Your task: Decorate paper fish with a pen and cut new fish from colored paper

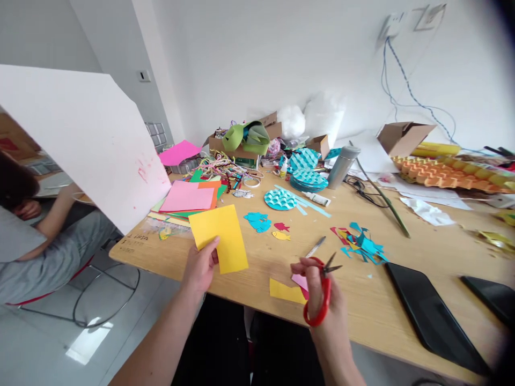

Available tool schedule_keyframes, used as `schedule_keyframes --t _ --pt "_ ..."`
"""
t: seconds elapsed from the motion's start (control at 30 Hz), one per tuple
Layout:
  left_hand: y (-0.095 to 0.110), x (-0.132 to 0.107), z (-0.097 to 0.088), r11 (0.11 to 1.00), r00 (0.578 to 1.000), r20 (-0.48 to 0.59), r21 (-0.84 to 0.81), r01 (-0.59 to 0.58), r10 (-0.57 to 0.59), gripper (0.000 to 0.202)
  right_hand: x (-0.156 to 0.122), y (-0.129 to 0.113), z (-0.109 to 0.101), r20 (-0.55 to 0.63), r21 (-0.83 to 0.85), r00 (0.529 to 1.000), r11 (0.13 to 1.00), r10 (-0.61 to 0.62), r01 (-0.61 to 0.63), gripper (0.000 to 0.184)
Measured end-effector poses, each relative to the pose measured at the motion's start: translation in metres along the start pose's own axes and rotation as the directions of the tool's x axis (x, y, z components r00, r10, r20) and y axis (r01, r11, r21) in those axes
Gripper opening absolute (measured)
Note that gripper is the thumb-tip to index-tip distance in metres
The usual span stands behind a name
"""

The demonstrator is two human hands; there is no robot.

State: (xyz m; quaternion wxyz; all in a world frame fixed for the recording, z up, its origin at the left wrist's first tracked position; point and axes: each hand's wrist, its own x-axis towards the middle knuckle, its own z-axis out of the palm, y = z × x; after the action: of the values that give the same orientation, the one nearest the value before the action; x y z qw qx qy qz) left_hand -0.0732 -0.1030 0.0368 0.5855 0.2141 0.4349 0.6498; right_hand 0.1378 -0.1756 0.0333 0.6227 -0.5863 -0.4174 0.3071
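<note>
My left hand (203, 268) pinches a rectangular sheet of yellow paper (225, 236) by its lower left side, above the table's front edge. In my right hand (328, 300) are red-handled scissors (323, 289), blades parted and pointing up and right, away from the paper. Beneath and left of the scissors lie a smaller yellow paper piece (284, 290) and a pink scrap (300, 281). A pen (316, 246) rests just beyond. Farther back are blue fish cutouts (258, 222), a red fish cutout (282, 227) and a yellow fish cutout (280, 236).
Blue and red paper scraps (364, 245), a black phone (434, 316) and a grey bottle (343, 167) stand to the right. Coloured paper sheets (187, 197) are stacked at left, near a large white board (88, 134). A teal woven disc (280, 199) lies mid-table. Another person sits at far left.
</note>
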Motion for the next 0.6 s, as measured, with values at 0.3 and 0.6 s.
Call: schedule_keyframes --t 0.3,0.6 --pt "-0.009 0.072 0.044 0.985 0.987 0.063 0.081 -0.153 0.148 0.035 0.053 -0.01 0.031 0.263 -0.162 0.965 0.985 -0.018 0.063 0.05" --pt "-0.01 0.118 0.059 0.968 0.971 0.083 0.095 -0.232 0.225 0.041 0.143 -0.029 0.037 0.472 -0.088 0.881 0.996 0.021 0.023 0.055"
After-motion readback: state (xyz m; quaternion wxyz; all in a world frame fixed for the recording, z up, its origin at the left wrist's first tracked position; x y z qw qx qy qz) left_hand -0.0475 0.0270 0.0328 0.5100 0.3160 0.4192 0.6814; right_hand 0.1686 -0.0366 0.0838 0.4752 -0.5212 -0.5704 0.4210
